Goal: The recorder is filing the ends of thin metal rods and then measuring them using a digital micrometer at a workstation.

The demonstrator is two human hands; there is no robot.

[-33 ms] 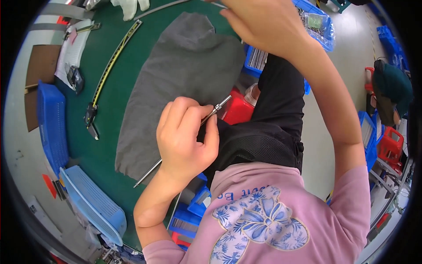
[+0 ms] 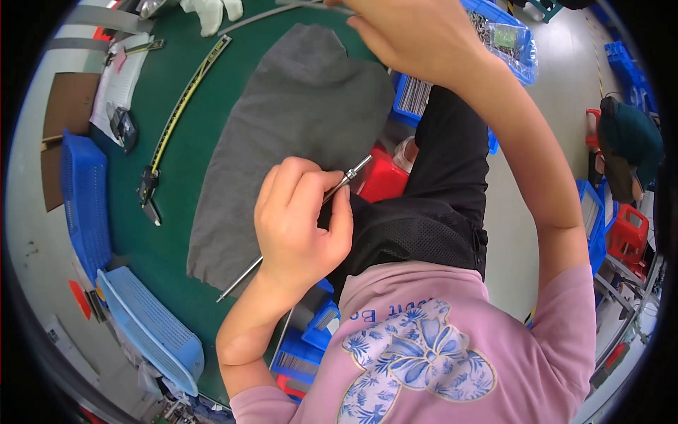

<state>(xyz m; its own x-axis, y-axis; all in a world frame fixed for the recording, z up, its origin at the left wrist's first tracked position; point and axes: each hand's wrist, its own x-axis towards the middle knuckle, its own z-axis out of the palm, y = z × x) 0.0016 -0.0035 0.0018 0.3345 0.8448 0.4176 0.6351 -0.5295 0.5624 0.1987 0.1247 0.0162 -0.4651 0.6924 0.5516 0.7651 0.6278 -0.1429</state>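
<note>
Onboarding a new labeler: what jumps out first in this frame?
The left hand at centre, its grip closed on a thin metal rod that runs diagonally over a grey cloth spread on the green table. The right hand reaches to the top edge, pinching a second thin rod. A long caliper lies left of the cloth, with blue baskets along the table's left rim.

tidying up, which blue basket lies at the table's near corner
The light blue basket, tilted at the near corner of the green table; the darker blue basket sits farther along the left edge.
</note>
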